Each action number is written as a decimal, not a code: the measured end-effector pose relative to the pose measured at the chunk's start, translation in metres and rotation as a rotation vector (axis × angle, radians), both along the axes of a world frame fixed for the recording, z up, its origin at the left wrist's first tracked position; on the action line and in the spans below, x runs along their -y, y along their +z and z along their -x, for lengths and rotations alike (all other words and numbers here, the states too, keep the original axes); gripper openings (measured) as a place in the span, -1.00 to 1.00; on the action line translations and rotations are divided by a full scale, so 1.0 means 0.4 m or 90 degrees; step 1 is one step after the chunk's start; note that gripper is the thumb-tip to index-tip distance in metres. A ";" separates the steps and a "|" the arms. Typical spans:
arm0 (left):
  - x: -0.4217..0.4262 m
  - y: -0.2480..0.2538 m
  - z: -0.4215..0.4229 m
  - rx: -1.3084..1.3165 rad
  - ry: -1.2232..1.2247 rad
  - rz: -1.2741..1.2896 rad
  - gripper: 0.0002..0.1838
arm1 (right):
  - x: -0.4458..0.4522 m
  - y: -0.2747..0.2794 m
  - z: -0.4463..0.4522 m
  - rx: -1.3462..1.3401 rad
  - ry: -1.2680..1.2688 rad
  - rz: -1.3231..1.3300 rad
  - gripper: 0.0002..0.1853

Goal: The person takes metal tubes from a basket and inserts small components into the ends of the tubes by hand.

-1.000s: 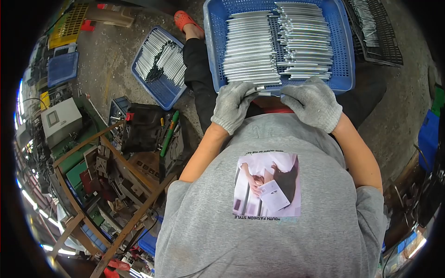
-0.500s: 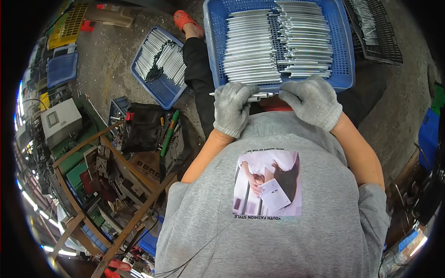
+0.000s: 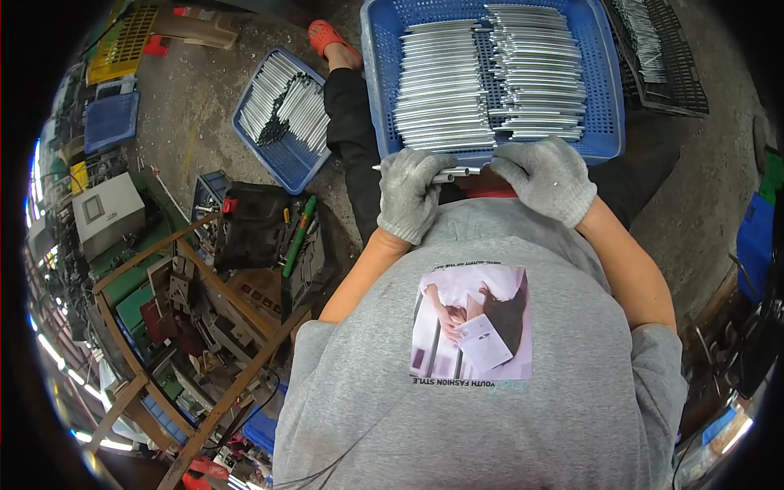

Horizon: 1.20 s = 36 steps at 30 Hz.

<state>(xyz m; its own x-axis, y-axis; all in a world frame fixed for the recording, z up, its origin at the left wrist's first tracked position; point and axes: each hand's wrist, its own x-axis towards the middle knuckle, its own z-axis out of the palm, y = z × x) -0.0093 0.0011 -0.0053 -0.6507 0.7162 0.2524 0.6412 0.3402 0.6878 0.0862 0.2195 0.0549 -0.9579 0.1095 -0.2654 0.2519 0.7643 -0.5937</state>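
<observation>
My left hand (image 3: 408, 194), in a grey knit glove, is closed around a few silvery metal tubes (image 3: 463, 171), whose ends show on both sides of it. Close to the right ends of these tubes is my right hand (image 3: 549, 180), also gloved, with its fingers pressed together; anything in its fingertips is too small to make out. Both hands are at the near edge of a large blue basket (image 3: 602, 82). Inside it, many silvery tubes (image 3: 441, 82) lie stacked in two columns.
A smaller blue basket (image 3: 290, 175) of tubes with dark ends sits on the floor at the left. A black crate (image 3: 682, 73) stands at the upper right. At the left are a black tool case (image 3: 253, 224), a green tool (image 3: 300, 235) and a wooden frame (image 3: 220, 408).
Since a second ago, the tubes in my left hand have shifted left and now stick out past its far side. My right hand has moved only slightly.
</observation>
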 end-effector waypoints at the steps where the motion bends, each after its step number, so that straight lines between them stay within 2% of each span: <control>1: 0.001 -0.002 -0.003 0.012 0.003 -0.001 -0.68 | 0.004 -0.010 -0.005 0.005 0.004 -0.005 -0.82; 4: 0.006 -0.006 -0.011 0.030 0.010 -0.002 -0.68 | 0.013 -0.035 -0.022 0.009 0.013 -0.015 -0.81; 9: 0.002 -0.001 0.022 0.002 -0.014 0.028 -0.70 | 0.017 -0.039 -0.027 -0.034 -0.017 0.111 -0.77; 13: -0.034 -0.032 0.083 -0.030 -0.019 0.144 -0.71 | 0.027 -0.053 -0.018 0.022 -0.114 -0.011 -0.74; 15: -0.064 -0.034 0.116 -0.002 -0.002 0.269 -0.69 | 0.030 -0.063 -0.023 0.010 -0.116 -0.013 -0.74; 18: -0.119 -0.061 0.172 0.075 0.012 0.356 -0.68 | 0.030 -0.072 -0.038 -0.009 -0.125 -0.017 -0.74; 29: -0.188 -0.134 0.231 0.084 -0.014 0.416 -0.72 | 0.031 -0.085 -0.062 -0.035 -0.121 -0.018 -0.75; 34: -0.180 -0.130 0.222 0.059 -0.007 0.406 -0.76 | 0.027 -0.069 -0.049 -0.015 -0.126 -0.017 -0.77; 36: -0.163 -0.126 0.219 0.002 -0.035 0.371 -0.77 | 0.022 -0.071 -0.048 -0.023 -0.136 -0.022 -0.77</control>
<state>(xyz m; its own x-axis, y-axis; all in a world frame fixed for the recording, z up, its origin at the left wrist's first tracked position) -0.0968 0.0662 -0.0558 -0.6084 0.7695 -0.1944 0.6675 0.6286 0.3990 0.1056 0.2108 0.0265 -0.9208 0.3192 -0.2242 0.3893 0.7160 -0.5794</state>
